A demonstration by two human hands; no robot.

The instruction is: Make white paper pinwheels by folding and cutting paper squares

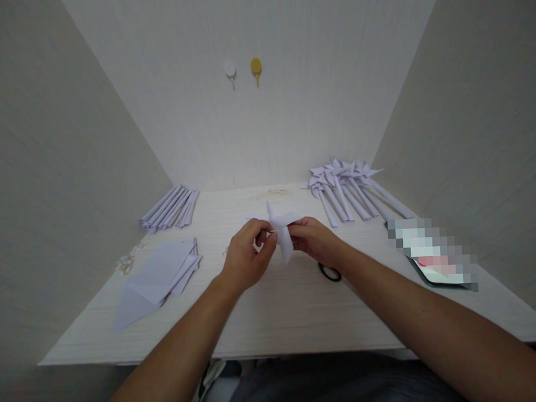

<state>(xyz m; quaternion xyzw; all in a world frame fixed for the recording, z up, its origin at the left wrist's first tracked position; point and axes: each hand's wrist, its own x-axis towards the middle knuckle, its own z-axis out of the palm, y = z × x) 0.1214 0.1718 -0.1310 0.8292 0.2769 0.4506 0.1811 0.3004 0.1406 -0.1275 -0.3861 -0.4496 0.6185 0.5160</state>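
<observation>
A white folded-paper pinwheel (286,247) is held up over the middle of the table, its blades spread. My right hand (316,239) is closed on it from the right, with some fingers hidden behind the blades. From the left, my left hand (248,252) pinches a thin, light-coloured pin-like piece (273,231) between thumb and forefinger, close to the pinwheel's centre. Whether that piece passes through the paper, I cannot tell. Partly under my right wrist, a black ring-shaped handle (330,273) lies on the table.
Rolled paper sticks (170,209) lie at the back left, and paper sheets (158,274) are stacked nearer. Finished pinwheels on sticks (345,189) are heaped at the back right. A phone-like device (434,259), partly blurred, lies on the right. Walls enclose the table (300,318) on three sides.
</observation>
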